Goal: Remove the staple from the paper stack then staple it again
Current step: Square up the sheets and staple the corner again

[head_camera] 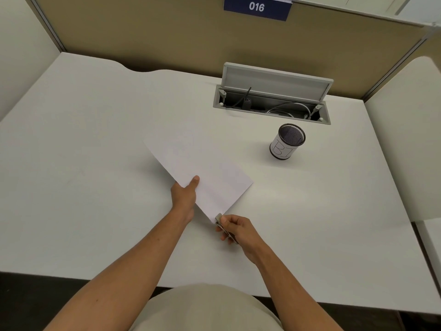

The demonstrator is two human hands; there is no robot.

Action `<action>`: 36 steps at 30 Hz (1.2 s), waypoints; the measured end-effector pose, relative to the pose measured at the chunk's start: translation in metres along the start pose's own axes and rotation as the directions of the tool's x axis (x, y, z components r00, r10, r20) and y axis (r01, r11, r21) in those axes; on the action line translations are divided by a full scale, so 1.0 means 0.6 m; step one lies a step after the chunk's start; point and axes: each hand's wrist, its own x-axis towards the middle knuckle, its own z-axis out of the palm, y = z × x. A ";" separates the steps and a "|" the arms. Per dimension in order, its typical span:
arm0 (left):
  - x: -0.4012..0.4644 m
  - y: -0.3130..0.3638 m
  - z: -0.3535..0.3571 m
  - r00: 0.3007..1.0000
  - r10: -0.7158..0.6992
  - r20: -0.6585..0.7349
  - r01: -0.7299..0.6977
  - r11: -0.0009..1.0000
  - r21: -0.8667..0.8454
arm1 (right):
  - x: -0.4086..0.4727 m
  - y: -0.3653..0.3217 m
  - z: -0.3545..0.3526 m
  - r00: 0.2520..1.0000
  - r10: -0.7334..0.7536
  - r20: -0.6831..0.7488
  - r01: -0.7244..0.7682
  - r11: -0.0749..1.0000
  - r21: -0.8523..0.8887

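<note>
A white paper stack (198, 168) is held at an angle over the middle of the desk, its nearest corner pointing toward me. My left hand (185, 197) grips its left edge, thumb on top. My right hand (235, 229) is closed around a small metal stapler (220, 222), whose jaws sit on the near corner of the stack. Most of the stapler is hidden inside the fist. No staple can be made out.
A black mesh pen cup (287, 142) with a white label stands to the right behind the paper. Behind it an open cable hatch (272, 101) with cords is set into the white desk (83, 163). Partition walls enclose three sides.
</note>
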 end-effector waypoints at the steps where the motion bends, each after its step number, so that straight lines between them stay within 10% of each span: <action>1: 0.001 0.000 -0.001 1.000 -0.001 -0.001 0.001 1.000 0.000 | -0.001 0.002 -0.006 1.000 -0.006 -0.013 0.005 1.000 -0.024; 13: 0.001 0.005 -0.017 0.999 -0.019 0.027 0.018 0.999 0.037 | 0.018 0.018 -0.110 0.821 -0.334 -0.463 0.119 0.893 -0.433; 26: -0.010 0.023 -0.037 0.987 -0.064 0.149 0.038 0.985 0.170 | 0.054 0.027 -0.130 0.716 -0.498 -0.490 -0.062 0.654 -0.754; 36: -0.018 0.105 -0.015 0.959 0.037 0.280 -0.136 0.929 0.344 | 0.064 -0.020 -0.112 0.649 -0.580 -0.493 0.023 0.662 -0.749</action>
